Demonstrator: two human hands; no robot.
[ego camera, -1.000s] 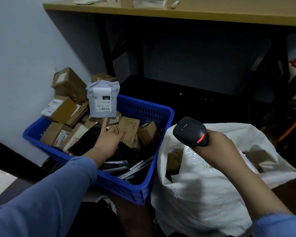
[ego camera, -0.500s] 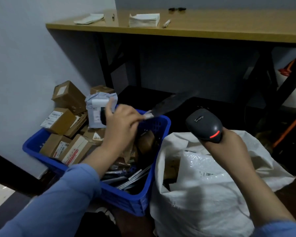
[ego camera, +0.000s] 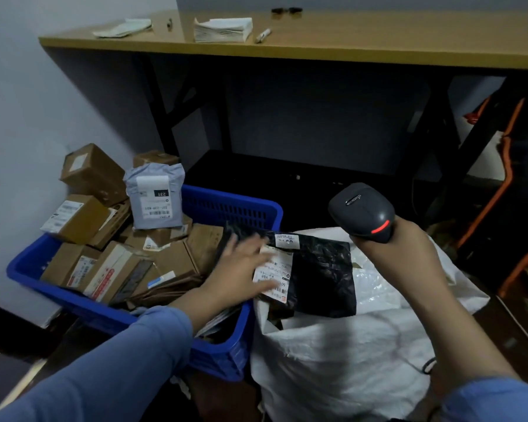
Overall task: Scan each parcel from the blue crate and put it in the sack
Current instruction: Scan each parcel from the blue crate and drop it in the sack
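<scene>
I judge the crinkled black plastic mailer (ego camera: pixel 320 278) light, limp, slippery: pinch its labelled edge; left hand (ego camera: pixel 241 269) spread on it, right hand (ego camera: pixel 400 251) gripping the black handheld scanner (ego camera: pixel 363 211).

The left arm, in a blue sleeve (ego camera: pixel 110 370), reaches forward from the lower left. The left hand (ego camera: pixel 241 269) is palm down and blurred, with its fingers spread and fairly straight across the label of a black mailer bag (ego camera: pixel 320 275). The right forearm rises from the lower right, bare to a blue cuff (ego camera: pixel 497 400). The right hand (ego camera: pixel 406 251) is curled round the grip of a barcode scanner (ego camera: pixel 361 211), wrist cocked back.
</scene>
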